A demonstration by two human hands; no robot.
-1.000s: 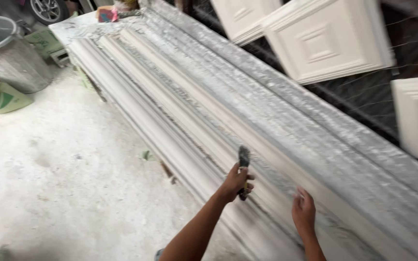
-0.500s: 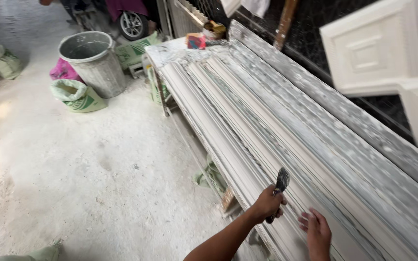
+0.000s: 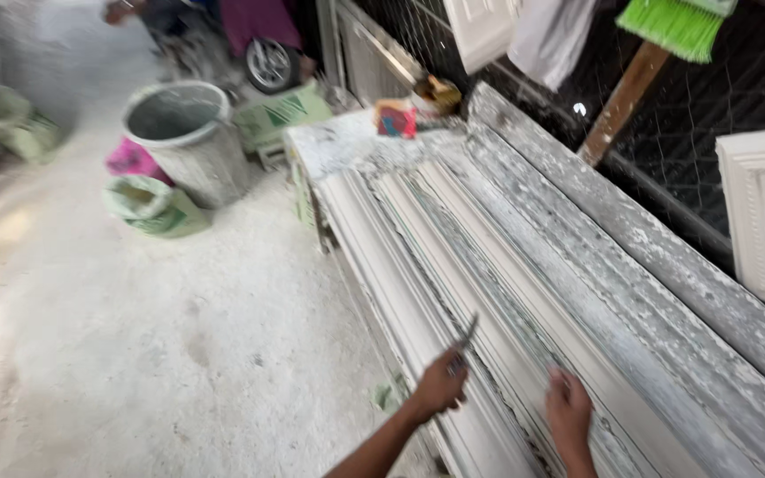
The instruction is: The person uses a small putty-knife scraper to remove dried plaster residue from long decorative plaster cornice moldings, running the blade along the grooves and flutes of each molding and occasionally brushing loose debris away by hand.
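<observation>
1. Long plaster-caked desk (image 3: 666,265) is carrying ribbed white moulding strips (image 3: 418,257) lying lengthwise.
2. Small red box (image 3: 396,119) is sitting at its far end.
3. Dusty floor (image 3: 135,354) is bearing grey bucket (image 3: 183,133), green sack (image 3: 148,205).

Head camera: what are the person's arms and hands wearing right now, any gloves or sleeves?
Neither. The left hand and right hand are bare, with no gloves, and both forearms are uncovered as far as the picture's lower edge. No watch, ring or wristband shows, though the picture is blurred, so small items could be missed.

Dusty white floor (image 3: 135,354) spreads at nine o'clock; grey bucket (image 3: 186,133) at eleven; wire-mesh wall (image 3: 719,88) at two, daylit.
</observation>
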